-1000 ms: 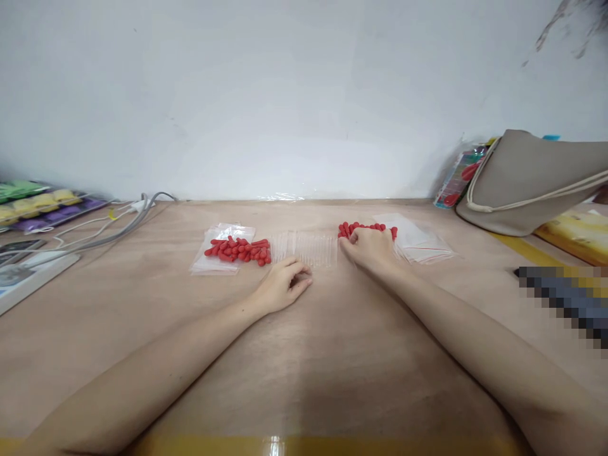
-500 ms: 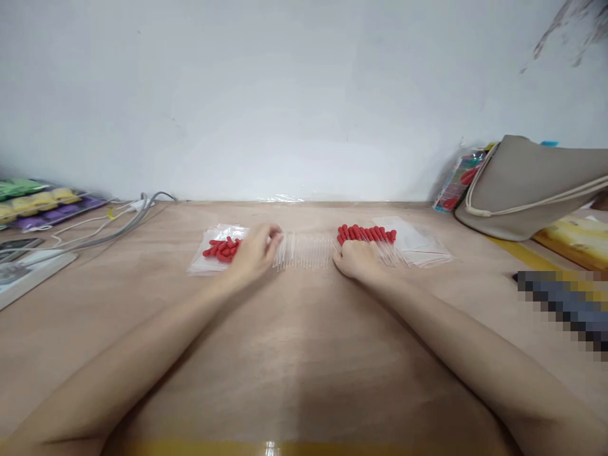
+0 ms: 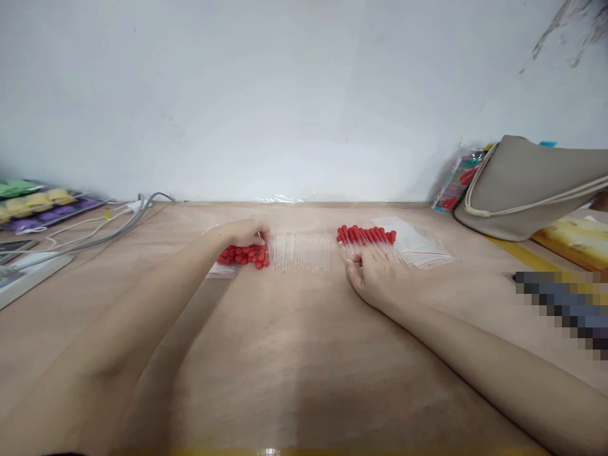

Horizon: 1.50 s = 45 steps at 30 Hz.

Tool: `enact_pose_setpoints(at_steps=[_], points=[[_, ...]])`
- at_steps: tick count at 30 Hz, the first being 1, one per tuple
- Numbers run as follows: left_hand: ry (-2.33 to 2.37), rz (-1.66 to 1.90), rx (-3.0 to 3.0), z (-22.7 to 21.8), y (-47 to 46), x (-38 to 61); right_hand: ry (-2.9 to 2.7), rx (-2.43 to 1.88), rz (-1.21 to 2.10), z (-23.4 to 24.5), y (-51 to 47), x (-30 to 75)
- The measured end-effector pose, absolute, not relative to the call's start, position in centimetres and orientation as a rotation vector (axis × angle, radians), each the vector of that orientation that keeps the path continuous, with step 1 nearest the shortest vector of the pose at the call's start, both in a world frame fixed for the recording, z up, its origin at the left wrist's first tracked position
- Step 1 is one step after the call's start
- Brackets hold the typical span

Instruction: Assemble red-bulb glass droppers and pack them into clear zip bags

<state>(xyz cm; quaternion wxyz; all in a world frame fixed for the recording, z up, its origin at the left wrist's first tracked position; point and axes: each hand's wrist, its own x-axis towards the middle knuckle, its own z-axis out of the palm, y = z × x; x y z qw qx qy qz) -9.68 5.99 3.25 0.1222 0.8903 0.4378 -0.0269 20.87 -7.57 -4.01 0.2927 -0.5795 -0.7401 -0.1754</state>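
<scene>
My left hand (image 3: 247,233) is over the back of a pile of loose red rubber bulbs (image 3: 244,254), its fingers curled together at the left end of a row of thin clear tubes (image 3: 300,252). Whatever those fingers may pinch is hidden. Under the bulbs lie clear plastic bags (image 3: 222,271). My right hand (image 3: 374,272) rests with bent fingers at the lower ends of several droppers (image 3: 368,235), clear tubes topped with red bulbs and laid side by side. Thumb and fingers are closed there, but I cannot make out anything between them.
Flat clear zip bags (image 3: 418,244) lie beneath and right of the droppers. Farther right stand a grey-beige bag (image 3: 532,190) and a colourful packet (image 3: 456,183). Cables (image 3: 118,221), a white power strip (image 3: 38,275) and coloured packs (image 3: 47,206) are at left. A wall (image 3: 304,101) rises behind.
My left hand has moved left and back from the tubes, over the bulbs, and more bulbs show in front of it. My right hand has shifted right and nearer to me, away from the tube row.
</scene>
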Motion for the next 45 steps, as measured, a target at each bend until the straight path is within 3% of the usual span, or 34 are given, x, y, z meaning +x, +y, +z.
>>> enact_pose_setpoints(at_steps=[9, 15, 18, 22, 27, 45], points=[[1.325, 0.057, 2.614, 3.9, 5.7, -10.2, -1.971, -1.566, -0.445, -4.3, -7.3, 20.8], [1.306, 0.873, 2.610, 5.3, 2.0, -9.7, -2.015, -1.500, -0.354, -4.5, -7.0, 20.9], [1.176, 1.084, 2.317, 4.1, -1.3, -8.4, -2.029, -1.423, -0.360, -4.7, -6.8, 20.9], [1.017, 1.043, 1.918, 0.2, -5.2, -5.7, -2.079, -1.317, -0.321, -4.4, -7.1, 20.4], [1.009, 1.039, 1.923, -3.3, -7.3, -3.8, -2.190, -1.164, -0.186, -3.3, -8.4, 19.5], [0.969, 0.991, 2.327, -2.9, -7.4, -3.7, -2.307, -0.900, -0.045, -3.9, -8.6, 18.6]])
